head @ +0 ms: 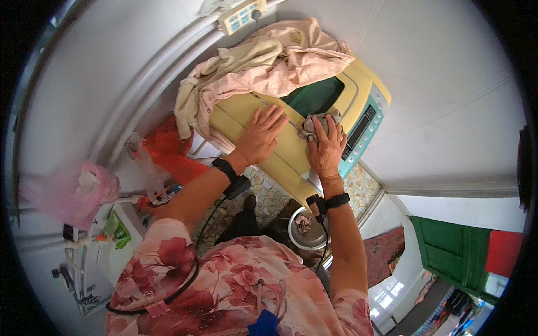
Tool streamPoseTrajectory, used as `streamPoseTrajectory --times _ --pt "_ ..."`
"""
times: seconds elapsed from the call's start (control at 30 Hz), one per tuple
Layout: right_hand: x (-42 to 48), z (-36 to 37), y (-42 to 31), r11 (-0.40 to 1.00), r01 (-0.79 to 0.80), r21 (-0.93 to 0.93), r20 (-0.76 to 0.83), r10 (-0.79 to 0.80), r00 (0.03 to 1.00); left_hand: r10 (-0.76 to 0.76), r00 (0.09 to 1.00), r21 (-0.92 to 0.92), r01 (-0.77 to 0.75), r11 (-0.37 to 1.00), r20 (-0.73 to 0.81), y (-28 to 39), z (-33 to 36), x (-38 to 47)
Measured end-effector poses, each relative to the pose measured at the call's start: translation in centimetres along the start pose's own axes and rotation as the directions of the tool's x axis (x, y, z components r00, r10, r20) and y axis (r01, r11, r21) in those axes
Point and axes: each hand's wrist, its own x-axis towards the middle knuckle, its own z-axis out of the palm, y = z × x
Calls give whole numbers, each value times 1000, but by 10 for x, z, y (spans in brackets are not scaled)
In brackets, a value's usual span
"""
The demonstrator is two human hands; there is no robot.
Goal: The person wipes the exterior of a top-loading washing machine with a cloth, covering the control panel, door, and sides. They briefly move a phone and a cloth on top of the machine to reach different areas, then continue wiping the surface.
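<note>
A yellow washing machine [283,157] with a turquoise control panel [365,130] and a dark window in its lid [315,98] stands before me. My left hand [261,136] lies flat on its yellow top, fingers apart, with nothing held. Under my right hand [327,147] is a crumpled grey cloth [321,122], pressed on the lid beside the panel, its fingers bent over the cloth. Pink fabric [273,80] and a beige cloth [252,54] lie heaped over the rear of the machine. Both wrists wear black bands with small devices.
A metal basin [311,239] holding a small cloth sits on the pebble-patterned floor below. White pipes [138,92] and a power strip [241,17] run along the wall. Red bags [172,151] and a pink plastic bag [86,189] hang at the left, near a white washbasin [122,248].
</note>
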Motion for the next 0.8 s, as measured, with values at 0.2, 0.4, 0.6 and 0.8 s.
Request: streamPoseTrajectory --times 0.2,0.4,0.6,0.8 --pt "-80 -19 -41 960 273 63 247 -280 928 -6 992 -273 -29 962 -126 -9 1 -5" --pt "-117 -29 -51 970 218 109 232 -238 943 -168 947 -32 165 986 -273 -52 -39 -58" --pt "-49 34 -127 851 525 26 338 -502 796 -260 948 200 294 934 -181 -111 -64 -87" --pt "32 113 -223 792 604 -85 337 -547 766 -310 927 92 335 938 -212 -131 -57 -94"
